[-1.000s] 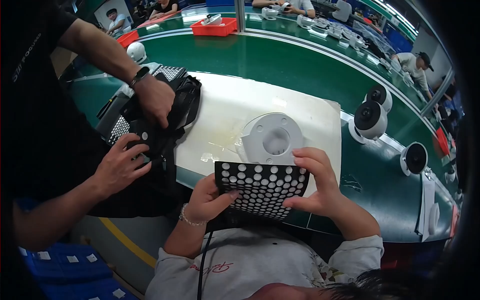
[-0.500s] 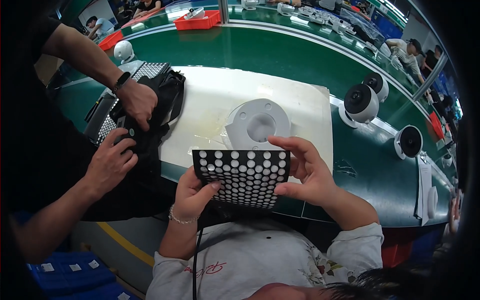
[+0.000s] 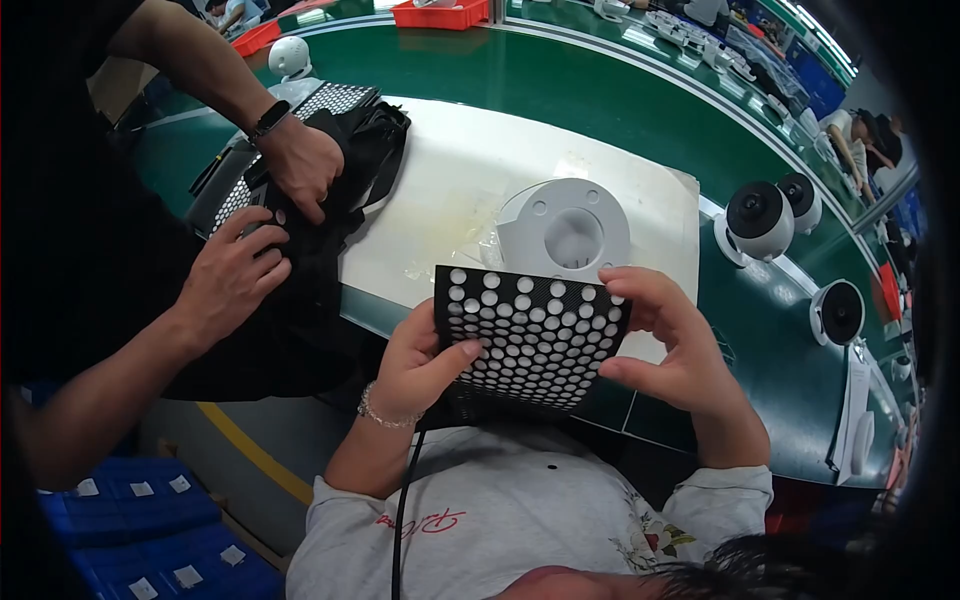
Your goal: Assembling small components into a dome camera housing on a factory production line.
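Note:
A black sheet covered in rows of round white dots (image 3: 530,335) is held up in front of my body, tilted. My left hand (image 3: 415,365) is closed on its left edge, thumb on the dotted face and the other fingers mostly hidden behind. My right hand (image 3: 680,350) is at the right edge, with the index finger at the top corner and the thumb against the side; its other fingers are curled and partly hidden. Just beyond the sheet, a white ring-shaped part (image 3: 612,228) with a round hollow lies on the white board (image 3: 450,160).
To the left, another person's hands (image 3: 300,165) work over a black bag (image 3: 375,140) and more dotted sheets (image 3: 335,98). White ball-shaped cameras with black fronts (image 3: 757,215) stand at the right. Papers (image 3: 848,415) lie near the right edge. A red tray (image 3: 440,15) sits at the far side.
The whole view has shifted, so the bench and sheet appear further right. Both my hands keep their hold on the dotted sheet, with little change in their grip.

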A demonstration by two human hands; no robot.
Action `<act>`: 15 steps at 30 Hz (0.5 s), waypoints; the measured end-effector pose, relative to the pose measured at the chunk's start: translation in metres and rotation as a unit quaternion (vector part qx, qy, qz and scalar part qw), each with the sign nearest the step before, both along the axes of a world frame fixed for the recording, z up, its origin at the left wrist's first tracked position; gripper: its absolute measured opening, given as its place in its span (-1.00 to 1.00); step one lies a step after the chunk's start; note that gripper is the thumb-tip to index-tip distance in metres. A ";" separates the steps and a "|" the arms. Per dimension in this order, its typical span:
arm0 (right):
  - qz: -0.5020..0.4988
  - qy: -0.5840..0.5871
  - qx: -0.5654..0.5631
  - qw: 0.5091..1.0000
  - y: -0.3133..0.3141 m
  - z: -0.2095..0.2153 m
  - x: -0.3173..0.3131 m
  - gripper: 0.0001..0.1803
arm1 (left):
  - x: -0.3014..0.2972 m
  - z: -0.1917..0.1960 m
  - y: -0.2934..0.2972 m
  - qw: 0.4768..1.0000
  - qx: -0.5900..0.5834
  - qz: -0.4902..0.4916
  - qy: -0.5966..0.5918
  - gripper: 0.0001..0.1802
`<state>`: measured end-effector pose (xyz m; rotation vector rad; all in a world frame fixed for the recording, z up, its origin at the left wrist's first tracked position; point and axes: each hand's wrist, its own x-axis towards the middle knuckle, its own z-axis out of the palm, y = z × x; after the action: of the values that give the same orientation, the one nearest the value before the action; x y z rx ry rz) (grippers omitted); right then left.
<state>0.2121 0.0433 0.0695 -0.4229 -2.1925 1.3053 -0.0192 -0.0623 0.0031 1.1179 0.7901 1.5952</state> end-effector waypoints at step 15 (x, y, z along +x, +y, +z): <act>-0.101 -0.130 0.209 0.964 -0.011 0.021 -0.013 -0.17 | 0.006 0.021 0.000 0.996 -0.082 -0.025 -0.033 -0.62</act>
<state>0.1993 0.0327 0.0908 -0.6556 -2.4816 0.6814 -0.0134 -0.0626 0.0237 0.9553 0.8272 1.4905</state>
